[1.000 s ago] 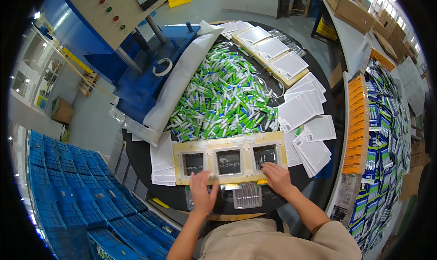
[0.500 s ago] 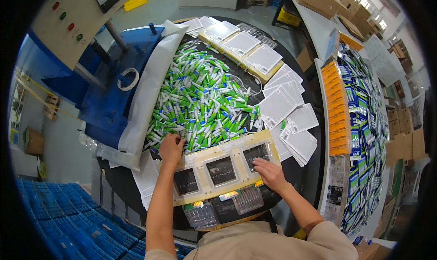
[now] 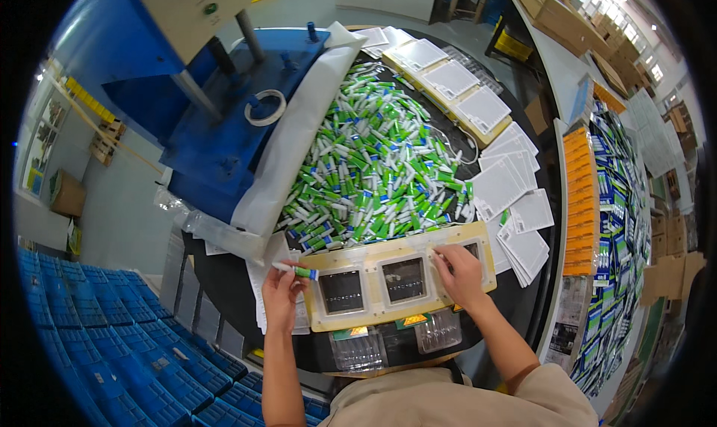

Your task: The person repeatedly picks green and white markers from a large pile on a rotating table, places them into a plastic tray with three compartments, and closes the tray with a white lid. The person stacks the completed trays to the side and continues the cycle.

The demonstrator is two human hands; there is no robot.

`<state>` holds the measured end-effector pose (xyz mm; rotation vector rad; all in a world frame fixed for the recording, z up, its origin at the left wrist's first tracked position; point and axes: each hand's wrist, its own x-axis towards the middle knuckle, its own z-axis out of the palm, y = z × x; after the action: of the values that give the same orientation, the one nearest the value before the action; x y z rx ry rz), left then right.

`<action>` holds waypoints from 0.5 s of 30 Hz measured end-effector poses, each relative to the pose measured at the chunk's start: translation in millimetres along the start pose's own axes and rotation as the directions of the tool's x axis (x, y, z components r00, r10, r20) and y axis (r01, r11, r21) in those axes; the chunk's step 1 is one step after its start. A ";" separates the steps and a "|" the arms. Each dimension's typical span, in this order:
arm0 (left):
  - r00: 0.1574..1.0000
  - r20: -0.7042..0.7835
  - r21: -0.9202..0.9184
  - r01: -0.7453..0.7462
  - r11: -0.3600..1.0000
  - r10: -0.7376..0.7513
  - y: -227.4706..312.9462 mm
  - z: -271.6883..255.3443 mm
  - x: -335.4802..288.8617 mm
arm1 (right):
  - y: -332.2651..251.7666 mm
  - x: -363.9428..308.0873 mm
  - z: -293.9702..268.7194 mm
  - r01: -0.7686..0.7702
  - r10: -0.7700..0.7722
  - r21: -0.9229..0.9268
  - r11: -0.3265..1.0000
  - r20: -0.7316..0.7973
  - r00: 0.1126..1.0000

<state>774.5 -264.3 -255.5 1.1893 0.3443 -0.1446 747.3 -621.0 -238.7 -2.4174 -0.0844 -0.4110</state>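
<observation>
Between the fingertips of my left hand (image 3: 281, 296) is a small green and white tube (image 3: 299, 271) with a blue end. It is raised over the left end of a cream three-window frame (image 3: 372, 281). Dark recesses with clear plastic linings show in the windows. My right hand (image 3: 463, 276) hovers at the frame between the middle and right windows, its fingers curled into a pinch. Whether anything is in that pinch is hidden. Just beyond the frame lies a large heap of similar tubes (image 3: 381, 173).
White cards (image 3: 502, 190) fan out along the table's right side. A second frame (image 3: 494, 130) carrying white cards stands farther back. At left is a blue press (image 3: 224, 154) with a white sheet along its edge. Clear blister trays (image 3: 358, 352) sit at the near edge; blue crates (image 3: 112, 337) fill the lower left.
My left hand has come back from the heap, now with a tube in its fingers. My right hand has shifted from the right window toward the middle one. The whole view has turned slightly left.
</observation>
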 end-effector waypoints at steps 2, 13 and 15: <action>0.997 -0.008 -0.177 0.077 0.981 -0.080 -2.6 -7.6 -12.0 | -15.1 32.0 43.6 -0.141 0.141 -0.025 0.990 0.034 0.989; 0.911 0.073 0.453 -0.394 0.800 0.407 -10.5 -5.4 -40.3 | -1.7 93.1 119.7 -0.634 0.639 -0.080 0.769 0.098 0.763; 0.702 0.371 0.662 -0.659 0.358 0.607 -14.3 -4.7 -43.7 | -6.7 92.0 119.1 -0.560 0.564 -0.099 0.823 0.023 0.825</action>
<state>728.5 -268.4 -254.9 2.1004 -0.3301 0.4222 865.7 -544.3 -291.8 -2.3930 0.6296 -0.0759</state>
